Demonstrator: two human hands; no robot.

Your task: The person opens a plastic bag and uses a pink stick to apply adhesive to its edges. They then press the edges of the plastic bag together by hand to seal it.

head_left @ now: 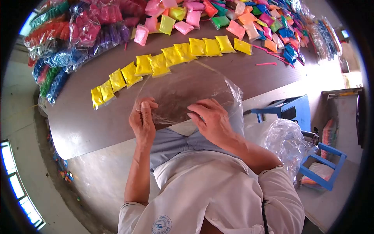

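White shirt (187, 189), left hand (143, 117) pinching clear bag (235, 92), right hand (212, 119) curled over it, grip unclear, yellow packets (158, 64) lined beyond.

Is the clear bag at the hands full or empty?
Empty, it seems: the table shows through the clear bag, and nothing can be seen inside it.

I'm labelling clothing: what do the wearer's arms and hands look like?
The left hand and right hand are bare, with no gloves or watch visible. Short whitish sleeves leave the forearms uncovered. The shirt bears a round blue emblem; a dark cord lies by the right sleeve.
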